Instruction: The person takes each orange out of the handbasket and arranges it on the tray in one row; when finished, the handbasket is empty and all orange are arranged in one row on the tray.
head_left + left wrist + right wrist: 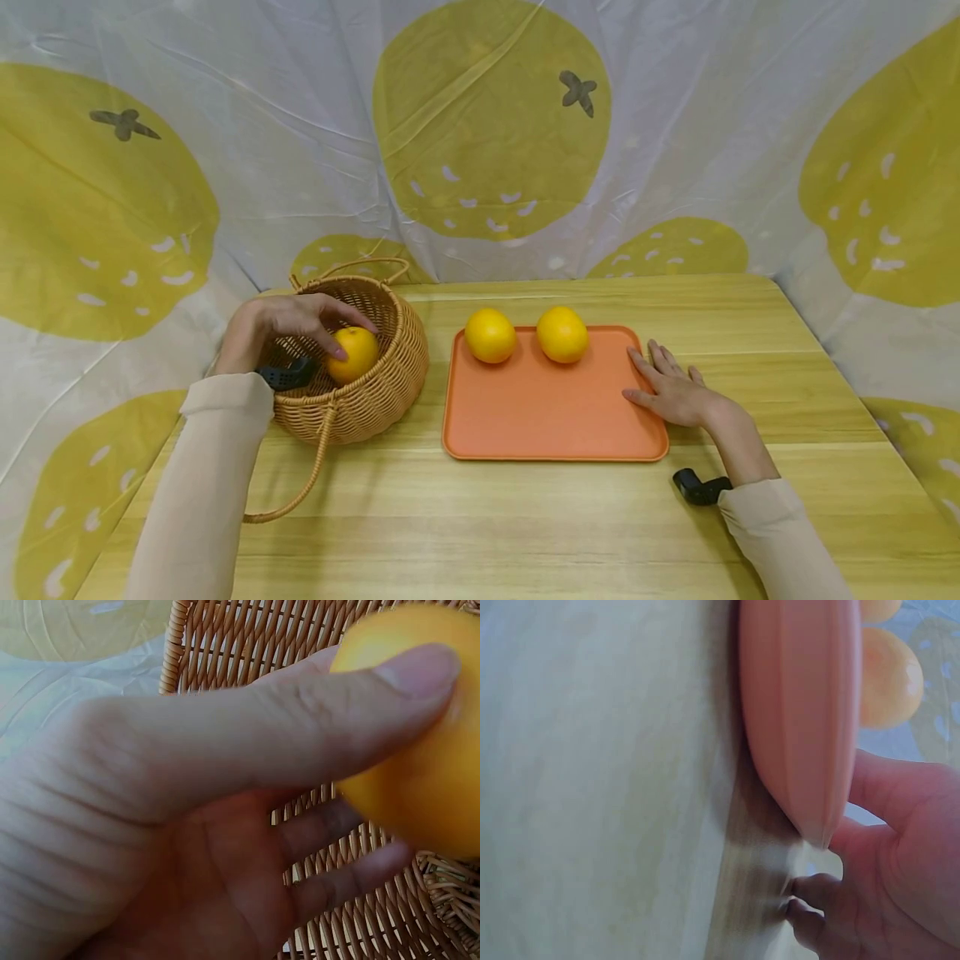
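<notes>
Inside the mouth of a wicker basket [397,379], my left hand [296,321] holds an orange [356,354] between thumb and fingers. Up close in the left wrist view, the thumb [360,712] lies across the side of this orange [420,795], and two fingers stretch out below it against the woven wall. My right hand [678,396] rests at the right edge of an orange-coloured tray [555,408], its fingers spread and fairly straight, thumb and index over the rim. Two more oranges, one at left [491,336] and one beside it [562,335], sit along the tray's far side.
One basket handle [318,467] hangs down toward the front of the wooden table [480,525]; the other handle [367,265] stands at the back. Dark wrist devices show under both arms, the right one [701,487] over the table. A fruit-printed cloth [675,125] surrounds the table.
</notes>
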Motion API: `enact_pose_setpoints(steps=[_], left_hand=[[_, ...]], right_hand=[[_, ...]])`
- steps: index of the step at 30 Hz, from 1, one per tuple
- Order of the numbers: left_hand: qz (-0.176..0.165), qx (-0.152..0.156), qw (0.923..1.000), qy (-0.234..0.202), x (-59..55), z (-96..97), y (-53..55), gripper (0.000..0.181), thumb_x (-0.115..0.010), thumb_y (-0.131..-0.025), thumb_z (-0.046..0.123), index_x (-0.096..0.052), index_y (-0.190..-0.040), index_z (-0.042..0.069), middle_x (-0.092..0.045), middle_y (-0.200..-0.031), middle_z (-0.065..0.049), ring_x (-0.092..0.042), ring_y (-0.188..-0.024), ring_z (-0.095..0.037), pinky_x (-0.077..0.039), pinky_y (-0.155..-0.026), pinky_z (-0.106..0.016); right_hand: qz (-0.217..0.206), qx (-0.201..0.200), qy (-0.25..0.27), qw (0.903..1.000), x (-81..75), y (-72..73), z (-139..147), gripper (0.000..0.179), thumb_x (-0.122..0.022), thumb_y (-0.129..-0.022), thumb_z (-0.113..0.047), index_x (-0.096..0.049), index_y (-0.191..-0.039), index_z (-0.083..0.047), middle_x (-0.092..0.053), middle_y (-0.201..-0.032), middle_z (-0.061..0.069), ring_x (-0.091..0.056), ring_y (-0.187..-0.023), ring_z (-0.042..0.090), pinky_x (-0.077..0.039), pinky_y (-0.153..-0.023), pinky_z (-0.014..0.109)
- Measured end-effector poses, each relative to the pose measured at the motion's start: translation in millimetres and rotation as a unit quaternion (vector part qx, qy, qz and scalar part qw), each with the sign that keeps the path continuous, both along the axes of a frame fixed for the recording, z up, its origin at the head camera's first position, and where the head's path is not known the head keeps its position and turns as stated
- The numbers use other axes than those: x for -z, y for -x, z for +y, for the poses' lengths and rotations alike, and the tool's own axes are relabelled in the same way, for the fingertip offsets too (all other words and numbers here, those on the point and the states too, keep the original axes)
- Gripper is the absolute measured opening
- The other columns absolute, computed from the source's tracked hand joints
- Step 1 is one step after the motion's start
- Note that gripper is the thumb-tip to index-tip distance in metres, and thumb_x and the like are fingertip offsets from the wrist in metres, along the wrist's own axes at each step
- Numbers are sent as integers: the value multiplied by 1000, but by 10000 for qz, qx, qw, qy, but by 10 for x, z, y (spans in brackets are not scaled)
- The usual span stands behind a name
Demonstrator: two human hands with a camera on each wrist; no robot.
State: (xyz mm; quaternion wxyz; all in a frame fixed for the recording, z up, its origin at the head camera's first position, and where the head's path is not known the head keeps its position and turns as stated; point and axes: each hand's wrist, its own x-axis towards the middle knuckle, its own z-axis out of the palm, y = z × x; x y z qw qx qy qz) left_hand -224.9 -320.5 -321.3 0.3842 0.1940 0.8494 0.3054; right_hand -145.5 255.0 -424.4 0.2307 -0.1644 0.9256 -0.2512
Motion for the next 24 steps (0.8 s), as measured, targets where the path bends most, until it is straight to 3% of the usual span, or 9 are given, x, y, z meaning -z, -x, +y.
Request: enact_pose_setpoints(steps=[7,13,16,21,24], left_hand=[[202,47,9997,-91,4,19,-7,60,-81,-89,19,-60,-144,8,-55,-152,-14,-41,-147,-36,-39,-116,-49],[523,-154,9985,-52,-22,7,-27,53,-81,-89,20,-65,-138,9,-60,-146,-13,-41,-145,-37,-28,-119,-66],[412,-166,9990,10,-23,37,-25,55,-80,-90,22,-63,-141,8,-58,-148,-14,-42,-146,-38,-30,-119,-63],[48,75,9999,81,-13,93,-17,60,-76,-95,22,-54,-149,7,-51,-154,-17,-41,-147,-37,-41,-116,-46],[170,-75,9996,209,-44,100,-38,61,-79,-93,23,-56,-147,8,-51,-154,-17,-44,-143,-35,-43,-111,-41]], right_hand=[[-61,3,-70,10000,-39,-14,-7,86,-50,-108,-48,-7,-166,-1,15,-168,32,12,-155,54,11,-114,79],[-86,8,-112,9999,-43,-5,-17,85,-49,-108,-47,-7,-166,-1,14,-168,32,12,-155,54,10,-114,79],[-84,14,-114,9999,-42,-7,-14,85,-49,-108,-47,-8,-166,-1,14,-168,32,12,-155,54,10,-114,79],[-97,10,-98,9999,-47,-15,-20,85,-49,-108,-48,-8,-166,-1,15,-169,31,13,-156,53,11,-114,79],[-64,-2,-28,10000,-35,-12,-23,85,-49,-108,-49,-8,-166,-1,15,-169,31,13,-155,53,12,-114,79]])
